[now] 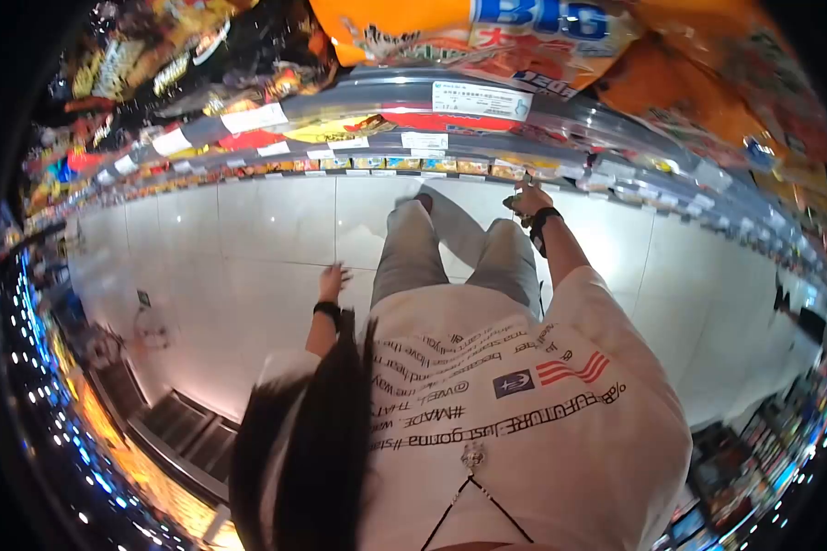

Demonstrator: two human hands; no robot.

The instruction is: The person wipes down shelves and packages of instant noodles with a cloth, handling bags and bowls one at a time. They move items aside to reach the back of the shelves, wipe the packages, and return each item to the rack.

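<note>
My left hand [334, 281] hangs over the pale floor tiles to the left of my legs, its fingers slightly apart and nothing in it. A black band [327, 312] is around that wrist. On the other side, my right hand [533, 198] is held forward near the lowest shelf, with its fingers curled. Something small and dark shows at those fingers, too small to name. A black wristband [541, 230] sits below that hand. Just beyond it, a row of small yellow packs [473, 167] lines the bottom shelf.
Shop shelves curve across the front, with price labels [425, 140] along their edges. A big orange snack bag [413, 32] lies at the top, near my head. Tiled floor [276, 216] stretches to both sides. Dark metal bins [184, 427] stand behind at the left.
</note>
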